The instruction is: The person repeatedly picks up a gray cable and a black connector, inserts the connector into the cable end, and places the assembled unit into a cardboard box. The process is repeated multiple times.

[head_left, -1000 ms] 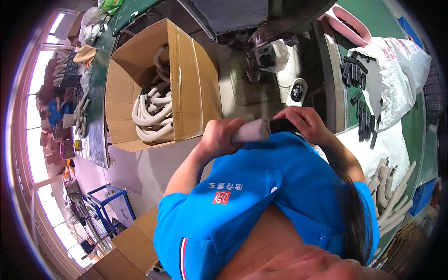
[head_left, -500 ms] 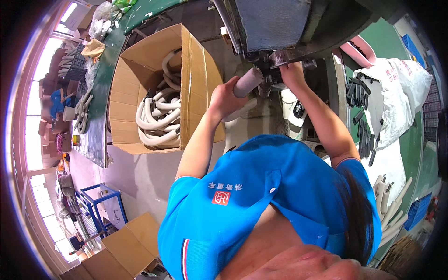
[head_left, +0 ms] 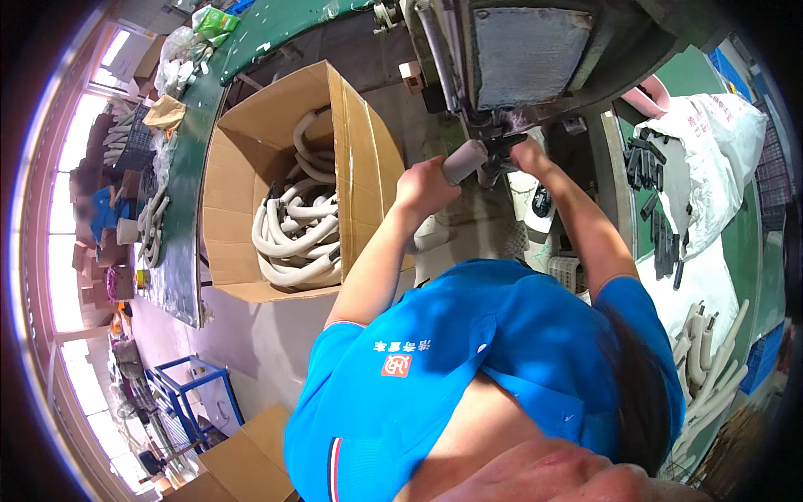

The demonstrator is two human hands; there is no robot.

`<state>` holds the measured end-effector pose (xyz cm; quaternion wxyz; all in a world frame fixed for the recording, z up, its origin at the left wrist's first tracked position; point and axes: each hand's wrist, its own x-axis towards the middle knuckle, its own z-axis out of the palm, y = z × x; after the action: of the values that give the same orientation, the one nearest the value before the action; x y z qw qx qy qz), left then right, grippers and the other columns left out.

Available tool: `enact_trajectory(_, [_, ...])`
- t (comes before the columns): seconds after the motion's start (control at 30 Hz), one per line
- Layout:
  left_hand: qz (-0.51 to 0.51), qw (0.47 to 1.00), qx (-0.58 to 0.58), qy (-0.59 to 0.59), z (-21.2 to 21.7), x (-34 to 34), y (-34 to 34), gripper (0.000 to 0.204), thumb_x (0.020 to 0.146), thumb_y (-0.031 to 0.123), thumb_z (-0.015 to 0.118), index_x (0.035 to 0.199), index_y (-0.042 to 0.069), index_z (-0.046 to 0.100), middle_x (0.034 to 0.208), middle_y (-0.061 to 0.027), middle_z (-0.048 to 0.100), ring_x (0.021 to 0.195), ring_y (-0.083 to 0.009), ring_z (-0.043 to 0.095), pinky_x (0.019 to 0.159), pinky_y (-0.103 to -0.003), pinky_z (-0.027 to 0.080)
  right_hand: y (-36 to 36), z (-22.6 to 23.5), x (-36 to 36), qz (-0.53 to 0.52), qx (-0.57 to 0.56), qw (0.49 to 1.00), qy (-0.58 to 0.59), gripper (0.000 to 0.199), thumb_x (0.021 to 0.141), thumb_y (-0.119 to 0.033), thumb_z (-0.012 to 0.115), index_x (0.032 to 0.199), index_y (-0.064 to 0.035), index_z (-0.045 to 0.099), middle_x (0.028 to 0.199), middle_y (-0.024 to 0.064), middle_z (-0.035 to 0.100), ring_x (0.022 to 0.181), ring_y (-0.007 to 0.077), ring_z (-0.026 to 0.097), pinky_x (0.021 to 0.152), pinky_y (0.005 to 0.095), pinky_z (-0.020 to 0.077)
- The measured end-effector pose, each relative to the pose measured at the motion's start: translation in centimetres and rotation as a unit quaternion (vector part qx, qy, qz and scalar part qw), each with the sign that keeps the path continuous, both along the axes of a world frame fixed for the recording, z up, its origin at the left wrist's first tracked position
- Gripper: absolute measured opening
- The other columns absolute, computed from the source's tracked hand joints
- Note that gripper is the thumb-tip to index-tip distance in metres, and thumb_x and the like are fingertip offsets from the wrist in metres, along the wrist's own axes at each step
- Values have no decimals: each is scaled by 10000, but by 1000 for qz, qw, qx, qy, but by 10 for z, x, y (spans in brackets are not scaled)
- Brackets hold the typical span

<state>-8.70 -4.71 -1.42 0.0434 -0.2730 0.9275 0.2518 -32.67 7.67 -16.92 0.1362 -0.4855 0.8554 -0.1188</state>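
Note:
My left hand (head_left: 427,188) is wrapped round a thick tube with a light grey foam cover (head_left: 465,162). The tube tilts up to the right, its far end close under a dark metal machine (head_left: 535,58). On the other side, my right hand (head_left: 529,157) is closed beside the machine's lower parts, its fingertips at a dark piece (head_left: 505,145) whose kind I cannot make out. That piece lies beside the tube's end; whether they are joined is hidden. Left of my left arm stands an open cardboard box (head_left: 361,125) holding several bent, foam-covered tubes (head_left: 288,243).
On the green bench (head_left: 732,280) at right lie black plastic pieces (head_left: 644,167), a white sack (head_left: 719,142), a pink container (head_left: 648,99) and more pale tubes (head_left: 703,351). Another green bench (head_left: 180,243) runs along the left. A blue metal frame (head_left: 196,381) stands at lower left.
The whole view has shifted, so box and machine appear lower and further right. Both hands stay by the machine, the left still round the tube. The dark piece at my right fingers now shows more clearly.

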Motion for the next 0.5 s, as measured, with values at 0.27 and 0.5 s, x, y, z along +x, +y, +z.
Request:
enact_trajectory(0.27, [-23,1000,-14,11,0,2,-2,390,652,279,633,990,84,615,920,-169,660,889,-341,631,772,-423,514,-16,-61,-5,-89,105,990,28,296,701,-245,636,982,-155,648,974,99,662,901,301,635,721,386,515])
enact_trajectory(0.5, [-31,1000,-1,1,1,2,-9,478,667,319,651,1088,100,600,962,-176,655,936,-343,618,807,-427,502,-30,-89,-21,-192,-23,979,-61,332,765,-297,572,1042,-121,618,984,146,653,926,340,618,744,404,495])
